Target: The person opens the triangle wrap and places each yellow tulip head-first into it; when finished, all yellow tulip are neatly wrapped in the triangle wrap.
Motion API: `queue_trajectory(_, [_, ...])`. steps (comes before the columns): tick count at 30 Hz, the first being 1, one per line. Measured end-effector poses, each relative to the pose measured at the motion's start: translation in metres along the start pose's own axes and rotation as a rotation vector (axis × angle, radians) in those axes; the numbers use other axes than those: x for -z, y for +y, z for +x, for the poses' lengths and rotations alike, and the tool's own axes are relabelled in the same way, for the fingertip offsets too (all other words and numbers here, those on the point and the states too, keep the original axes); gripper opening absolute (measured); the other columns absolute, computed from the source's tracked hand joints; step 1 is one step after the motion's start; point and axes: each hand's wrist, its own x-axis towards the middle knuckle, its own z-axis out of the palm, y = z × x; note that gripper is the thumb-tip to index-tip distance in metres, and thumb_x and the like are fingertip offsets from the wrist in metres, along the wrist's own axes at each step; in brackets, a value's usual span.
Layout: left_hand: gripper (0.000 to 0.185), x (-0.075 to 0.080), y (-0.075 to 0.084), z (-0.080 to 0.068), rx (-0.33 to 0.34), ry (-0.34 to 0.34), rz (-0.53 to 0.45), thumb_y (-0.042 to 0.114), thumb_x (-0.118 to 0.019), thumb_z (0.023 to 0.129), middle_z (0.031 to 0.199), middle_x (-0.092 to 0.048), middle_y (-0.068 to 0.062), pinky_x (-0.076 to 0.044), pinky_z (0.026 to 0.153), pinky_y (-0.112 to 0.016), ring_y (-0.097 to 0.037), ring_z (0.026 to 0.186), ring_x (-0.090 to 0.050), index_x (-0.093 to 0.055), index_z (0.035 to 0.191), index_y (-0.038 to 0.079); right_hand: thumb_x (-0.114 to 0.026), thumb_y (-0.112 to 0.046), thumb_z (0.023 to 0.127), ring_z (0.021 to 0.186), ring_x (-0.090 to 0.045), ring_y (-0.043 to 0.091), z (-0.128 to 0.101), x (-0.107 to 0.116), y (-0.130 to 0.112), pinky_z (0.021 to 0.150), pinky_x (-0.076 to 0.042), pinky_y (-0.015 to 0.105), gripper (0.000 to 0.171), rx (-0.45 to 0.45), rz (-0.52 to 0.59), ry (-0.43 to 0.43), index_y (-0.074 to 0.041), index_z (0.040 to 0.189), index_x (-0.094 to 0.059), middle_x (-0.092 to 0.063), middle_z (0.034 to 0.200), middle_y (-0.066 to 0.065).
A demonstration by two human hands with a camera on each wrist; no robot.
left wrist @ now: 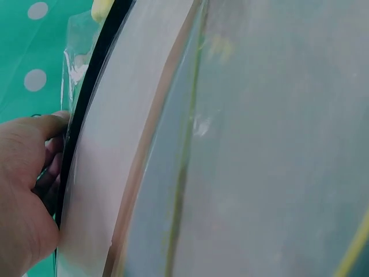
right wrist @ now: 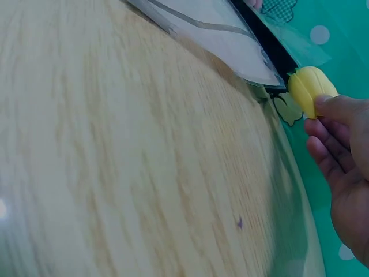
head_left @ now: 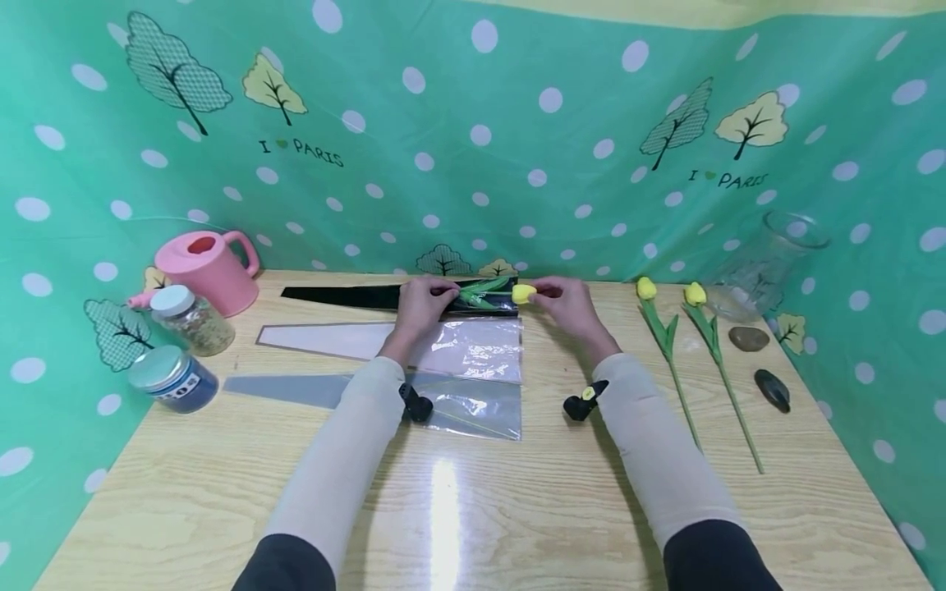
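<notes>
A yellow tulip (head_left: 523, 293) lies at the far edge of the wooden table (head_left: 517, 509), its stem and green leaves inside the open mouth of a black-backed cellophane sleeve (head_left: 347, 297) and its bud just outside the opening. The right hand (head_left: 569, 305) pinches that bud from the right, thumb and fingertips curled onto it; in the right wrist view the thumb presses on the yellow head while the other fingers (right wrist: 326, 153) curl below it. The left hand (head_left: 421, 305) rests on the sleeve just left of the leaves, its fingers bent over the black edge and gripping the film; the left wrist view shows the thumb against that dark rim. Nearer the person lie a pink-backed sleeve (head_left: 414, 343) and a grey-backed sleeve (head_left: 384, 396), side by side. To the right, two more yellow tulips (head_left: 668, 345) lie parallel on the wood, with a glass vase (head_left: 769, 263) tipped on its side behind them and two dark stones (head_left: 761, 361) beside it. At the left stand a pink watering can (head_left: 210, 267) and two lidded jars (head_left: 177, 349).
</notes>
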Motion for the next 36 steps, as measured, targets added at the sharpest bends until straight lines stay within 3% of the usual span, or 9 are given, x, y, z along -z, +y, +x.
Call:
queue_trajectory(9, [0.013, -0.005, -0.003, 0.001, -0.076, -0.014, -0.013, 0.021, -0.075, 0.096, 0.114, -0.079, -0.005, -0.041, 0.117, -0.046, -0.027, 0.12, -0.066, -0.083, 0.104, 0.016, -0.077, -0.012, 0.093, 0.109, -0.07, 0.026, 0.004, -0.016, 0.001, 0.094, -0.06, 0.034, 0.028, -0.019, -0.008, -0.048, -0.01, 0.121, -0.075, -0.075, 0.123, 0.012])
queue_trajectory(20, [0.015, -0.006, -0.002, 0.001, -0.06, -0.02, -0.01, 0.023, -0.074, 0.097, 0.114, -0.078, -0.004, -0.036, 0.118, -0.047, -0.027, 0.116, -0.066, -0.082, 0.107, 0.016, -0.079, -0.014, 0.091, 0.115, -0.069, 0.028, 0.012, -0.024, 0.005, 0.1, -0.058, 0.039, 0.029, -0.025, 0.035, -0.051, -0.01, 0.119, -0.076, -0.074, 0.126, 0.012])
queue_trajectory(28, [0.015, -0.008, -0.002, 0.003, -0.028, -0.004, -0.03, 0.021, -0.075, 0.096, 0.111, -0.078, -0.005, -0.039, 0.114, -0.048, -0.026, 0.111, -0.066, -0.082, 0.107, 0.015, -0.078, -0.014, 0.092, 0.106, -0.07, 0.026, 0.021, -0.031, 0.003, 0.086, -0.059, 0.029, 0.028, -0.027, 0.041, -0.068, -0.009, 0.119, -0.077, -0.075, 0.124, 0.013])
queue_trajectory(36, [0.016, -0.01, -0.003, 0.003, 0.004, 0.022, -0.028, 0.021, -0.074, 0.096, 0.111, -0.076, -0.006, -0.035, 0.117, -0.051, -0.027, 0.112, -0.064, -0.081, 0.109, 0.015, -0.073, -0.013, 0.095, 0.112, -0.068, 0.024, 0.005, -0.019, 0.003, 0.096, -0.059, 0.035, 0.032, -0.114, 0.067, -0.032, -0.014, 0.127, -0.072, -0.072, 0.124, 0.009])
